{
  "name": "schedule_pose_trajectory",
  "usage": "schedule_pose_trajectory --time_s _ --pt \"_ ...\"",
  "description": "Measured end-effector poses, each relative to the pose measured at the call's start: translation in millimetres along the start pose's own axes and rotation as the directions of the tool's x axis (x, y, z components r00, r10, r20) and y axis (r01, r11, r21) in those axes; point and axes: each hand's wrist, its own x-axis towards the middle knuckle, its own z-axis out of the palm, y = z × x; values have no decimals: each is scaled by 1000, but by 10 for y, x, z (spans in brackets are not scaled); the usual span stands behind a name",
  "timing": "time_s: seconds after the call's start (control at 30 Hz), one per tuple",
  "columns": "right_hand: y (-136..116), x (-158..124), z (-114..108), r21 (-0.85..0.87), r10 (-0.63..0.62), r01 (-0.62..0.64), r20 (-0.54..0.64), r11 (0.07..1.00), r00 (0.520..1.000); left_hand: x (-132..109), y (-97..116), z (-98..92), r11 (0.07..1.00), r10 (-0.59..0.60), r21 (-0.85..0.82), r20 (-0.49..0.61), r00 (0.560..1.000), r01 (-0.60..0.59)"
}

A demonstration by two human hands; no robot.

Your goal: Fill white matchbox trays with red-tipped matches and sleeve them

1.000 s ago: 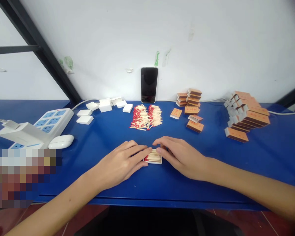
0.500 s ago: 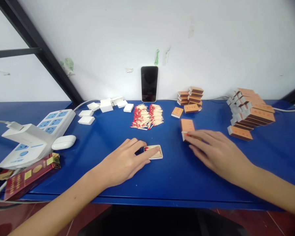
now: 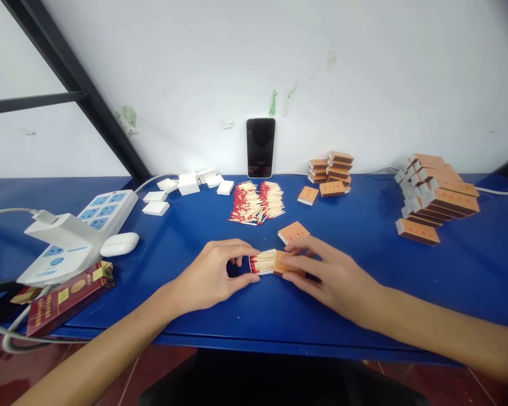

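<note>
On the blue table [image 3: 364,293] my left hand [image 3: 214,273] pinches the left end of a white match tray [image 3: 263,261] filled with red-tipped matches. My right hand [image 3: 328,273] grips an orange matchbox sleeve [image 3: 288,263] that sits over the tray's right end. A second orange sleeve [image 3: 293,232] lies flat just behind my right fingers. A loose pile of matches [image 3: 257,201] lies further back in the middle.
Several empty white trays [image 3: 186,185] lie back left, orange sleeves [image 3: 330,172] back middle-right, a stack of closed matchboxes [image 3: 438,194] at the right. A phone [image 3: 260,147] leans on the wall. A power strip [image 3: 78,231], white earbud case [image 3: 119,244] and red pack [image 3: 65,296] sit left.
My right hand reached right to an orange sleeve, brought it back to the tray and has slid it over the tray's right end. My left hand moved from covering the tray to pinching its left end.
</note>
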Motion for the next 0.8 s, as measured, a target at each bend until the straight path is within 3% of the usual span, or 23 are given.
schedule_pose_trajectory --time_s 0.1,0.23,0.37,0.47,0.6,0.7,0.8 --pt "89 2 -45 -2 45 -45 65 999 997 -22 -16 -7 999 7 -35 22 1000 -6" --pt "88 3 -78 -11 0 2 137 1000 991 -25 -12 -17 998 -18 -63 46 999 21" --pt "14 50 -48 29 -44 40 141 999 989 15 33 6 996 -60 -56 62 996 63" --pt "-30 99 -1 67 -54 45 144 997 988 59 74 57 988 -29 -144 127 991 47" --pt "-78 46 17 95 -45 34 126 995 991 65 102 103 984 10 -180 116 993 11" --pt "-61 -154 -128 56 -4 -1 102 998 995 12 68 41 995 17 -100 94 995 -7" --pt "81 -456 -469 -110 65 -65 -3 992 998 -31 -98 -160 992 -27 121 24 999 24"
